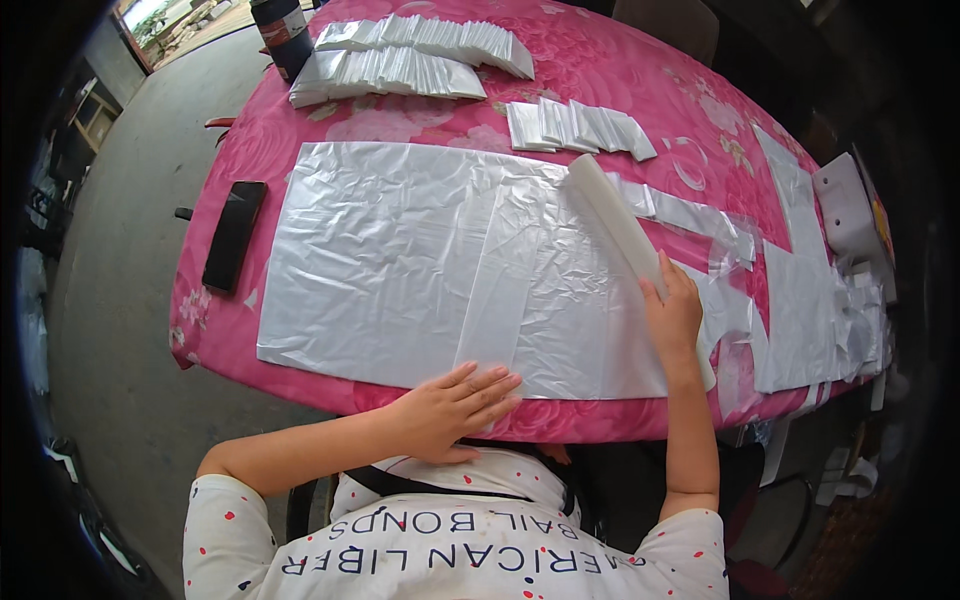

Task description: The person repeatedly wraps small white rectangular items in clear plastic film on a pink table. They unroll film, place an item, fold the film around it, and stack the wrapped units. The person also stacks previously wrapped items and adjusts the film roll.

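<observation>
A wide, shiny translucent plastic sheet (375, 255) lies across the near part of the table, layered and creased toward its right half. Along its right side, one edge is curled up into a long pale fold (615, 215). My right hand (675, 310) grips this fold partway along, thumb on the left of it and fingers bent over it. At the sheet's near edge my left hand (455, 405) has its fingers stretched out, the tips touching the plastic and the palm off the table's edge. The underside of the fold is hidden.
A pink flowered cloth (345, 405) covers the table. Folded plastic bundles (400, 75) and a smaller fanned stack (580, 128) lie beyond the sheet. A black phone (235, 238) is at left, a dark bottle (283, 38) far left. More plastic sheets (800, 310) lie at right.
</observation>
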The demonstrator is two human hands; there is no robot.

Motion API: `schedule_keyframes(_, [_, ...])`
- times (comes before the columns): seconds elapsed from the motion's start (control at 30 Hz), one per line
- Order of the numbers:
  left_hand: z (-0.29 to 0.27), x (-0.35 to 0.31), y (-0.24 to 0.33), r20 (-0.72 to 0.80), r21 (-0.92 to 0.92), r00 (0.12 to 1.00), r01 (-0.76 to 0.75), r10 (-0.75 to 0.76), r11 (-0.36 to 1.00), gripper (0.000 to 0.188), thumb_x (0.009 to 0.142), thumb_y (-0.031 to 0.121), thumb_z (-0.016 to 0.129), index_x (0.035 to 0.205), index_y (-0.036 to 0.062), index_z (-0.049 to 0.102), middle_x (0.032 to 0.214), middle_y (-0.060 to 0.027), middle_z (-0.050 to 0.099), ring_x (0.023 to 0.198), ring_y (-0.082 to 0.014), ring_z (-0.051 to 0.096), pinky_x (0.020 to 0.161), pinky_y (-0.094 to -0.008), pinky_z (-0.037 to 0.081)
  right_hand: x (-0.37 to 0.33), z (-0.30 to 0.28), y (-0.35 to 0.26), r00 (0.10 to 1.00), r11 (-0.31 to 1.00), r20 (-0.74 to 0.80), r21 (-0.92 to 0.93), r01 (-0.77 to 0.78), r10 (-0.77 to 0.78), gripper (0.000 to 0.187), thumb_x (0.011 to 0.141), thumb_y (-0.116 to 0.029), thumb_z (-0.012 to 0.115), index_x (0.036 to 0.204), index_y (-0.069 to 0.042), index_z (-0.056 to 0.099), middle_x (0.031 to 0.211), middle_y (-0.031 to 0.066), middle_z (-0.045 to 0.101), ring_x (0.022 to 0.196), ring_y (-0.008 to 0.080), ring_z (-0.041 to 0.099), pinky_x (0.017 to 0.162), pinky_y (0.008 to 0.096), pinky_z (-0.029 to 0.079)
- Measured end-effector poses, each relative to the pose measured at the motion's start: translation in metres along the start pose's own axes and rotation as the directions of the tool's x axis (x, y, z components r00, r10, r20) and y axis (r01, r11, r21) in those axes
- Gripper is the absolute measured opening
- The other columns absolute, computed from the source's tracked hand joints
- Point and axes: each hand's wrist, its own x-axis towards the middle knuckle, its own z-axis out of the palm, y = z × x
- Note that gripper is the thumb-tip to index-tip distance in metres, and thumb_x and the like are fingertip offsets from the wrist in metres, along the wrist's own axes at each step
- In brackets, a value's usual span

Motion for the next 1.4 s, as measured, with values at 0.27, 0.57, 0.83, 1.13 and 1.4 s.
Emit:
schedule_keyframes(0.27, [0.020, 0.002, 0.008, -0.029, 0.283, 1.000, 0.001, 0.008, 0.959, 0.061, 0.082, 0.026, 0.047, 0.137, 0.0055, 0.034, 0.145, -0.0111, 0.029, 0.136, -0.0236, 0.024, 0.111, -0.0413, 0.017, -0.052, -0.012, -0.101, 0.831, 0.814, 0.197, 0.409, 0.413, -0.521, 0.046, 0.065, -0.006, 0.068, 0.110, -0.005, 0.059, 0.107, 0.0101, 0.060, 0.098, 0.0282, 0.055, 0.085, 0.0378, 0.044])
schedule_keyframes(0.57, [0.027, -0.001, 0.016, -0.097, 0.399, 0.995, 0.018, 0.023, 0.917, 0.052, 0.087, 0.023, 0.039, 0.137, 0.0100, 0.034, 0.144, -0.0098, 0.031, 0.133, -0.0229, 0.030, 0.109, -0.0387, 0.021, 0.022, 0.045, -0.108, 0.832, 0.794, 0.012, 0.306, 0.526, -0.555, 0.046, 0.066, -0.006, 0.068, 0.111, -0.008, 0.059, 0.105, 0.0066, 0.060, 0.097, 0.0254, 0.055, 0.084, 0.0391, 0.041])
schedule_keyframes(0.83, [0.018, -0.008, 0.007, -0.138, 0.270, 0.984, -0.075, 0.115, 0.960, 0.050, 0.085, 0.021, 0.045, 0.132, 0.0081, 0.041, 0.141, -0.0109, 0.036, 0.128, -0.0234, 0.037, 0.105, -0.0380, 0.030, 0.086, 0.075, -0.095, 0.858, 0.831, -0.118, 0.213, 0.513, -0.500, 0.041, 0.070, -0.002, 0.065, 0.111, -0.007, 0.061, 0.116, 0.0089, 0.057, 0.111, 0.0290, 0.050, 0.095, 0.0389, 0.038])
schedule_keyframes(1.13, [0.009, -0.021, -0.008, -0.278, 0.059, 0.951, -0.127, 0.138, 0.990, 0.038, 0.076, 0.015, 0.059, 0.112, 0.0029, 0.057, 0.123, -0.0121, 0.052, 0.111, -0.0230, 0.051, 0.096, -0.0343, 0.043, -0.032, 0.018, -0.108, 0.602, 0.601, 0.284, 0.677, 0.425, -0.746, 0.050, 0.063, 0.006, 0.056, 0.113, -0.004, 0.057, 0.124, 0.0110, 0.052, 0.118, 0.0316, 0.046, 0.096, 0.0389, 0.041])
schedule_keyframes(1.4, [-0.011, -0.016, -0.022, -0.411, -0.197, 0.909, -0.170, 0.076, 0.965, 0.052, 0.072, 0.014, 0.064, 0.121, 0.0027, 0.050, 0.126, -0.0137, 0.049, 0.114, -0.0273, 0.050, 0.096, -0.0364, 0.042, -0.051, 0.021, -0.106, 0.753, 0.699, 0.179, 0.551, 0.456, -0.633, 0.041, 0.065, -0.001, 0.064, 0.106, -0.004, 0.061, 0.114, 0.0105, 0.058, 0.103, 0.0277, 0.055, 0.086, 0.0350, 0.047])
